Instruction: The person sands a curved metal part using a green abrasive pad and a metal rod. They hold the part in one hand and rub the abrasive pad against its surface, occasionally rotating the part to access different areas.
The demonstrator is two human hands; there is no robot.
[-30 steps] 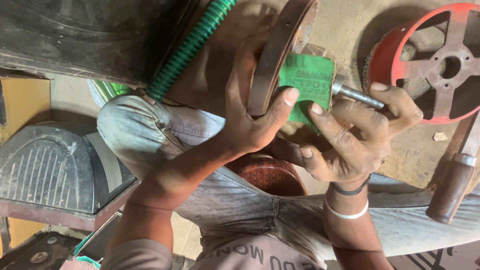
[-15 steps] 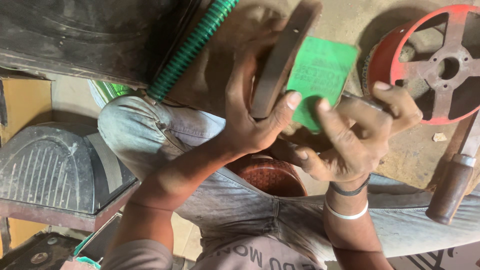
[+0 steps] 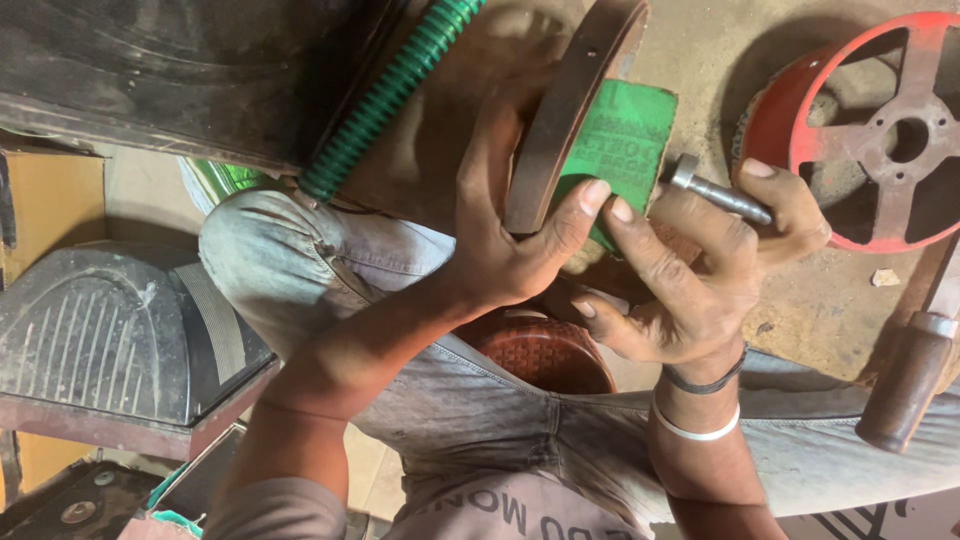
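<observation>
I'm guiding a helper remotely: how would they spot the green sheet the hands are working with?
Start at the red spoked wheel at upper right and move left past the metal bolt in the right hand. The green sheet lies against the brown disc gripped by the left hand. It is the only flat green rectangle.

Left hand wraps the edge of a brown metal disc, thumb pressed on a green abrasive sheet lying against the disc's face. Right hand pinches the same sheet with its fingers and curls around a grey metal shaft. Red spoked wheel lies on the dusty floor, just beyond the right hand. Wooden-handled tool sits at the floor's right edge. Green ribbed hose runs diagonally above the left wrist.
</observation>
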